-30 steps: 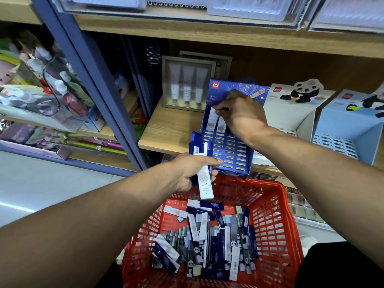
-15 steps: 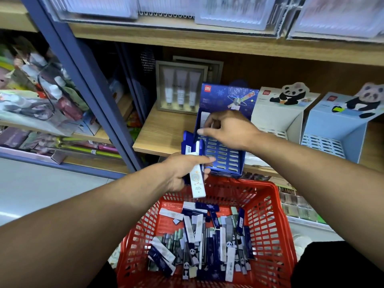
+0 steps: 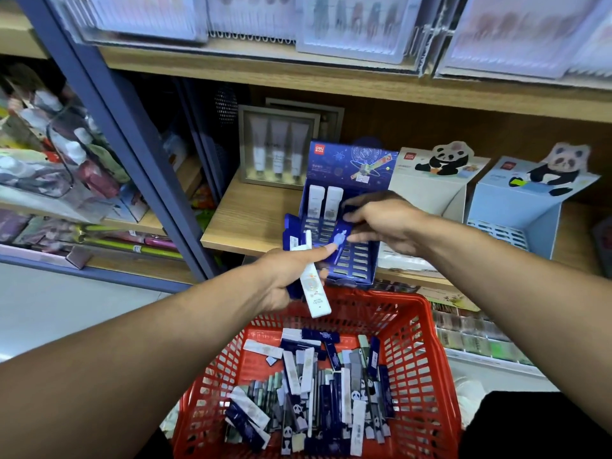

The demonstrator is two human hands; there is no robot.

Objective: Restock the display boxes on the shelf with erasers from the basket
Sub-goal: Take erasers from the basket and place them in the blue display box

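Observation:
A blue display box (image 3: 351, 167) stands at the shelf's front edge, with two white erasers (image 3: 324, 200) upright in its top slots. My left hand (image 3: 284, 279) hovers just in front of the box, gripping a white eraser (image 3: 314, 289) together with a few blue ones. My right hand (image 3: 384, 223) is over the box's slotted tray, its fingertips pinching a blue eraser (image 3: 339, 238) that my left thumb also touches. Below, the red basket (image 3: 427, 352) holds several loose white, blue and panda-print erasers (image 3: 314, 392).
Right of the blue box stand a white panda display box (image 3: 430, 183) and a light blue panda display box (image 3: 516, 207), both with bare slotted trays. A framed set of tubes (image 3: 278, 150) sits behind. A blue shelf post (image 3: 132, 154) rises at left.
My right hand has drawn back from the box's top slots, where two white erasers now stand, and has come down to the blue eraser at my left hand.

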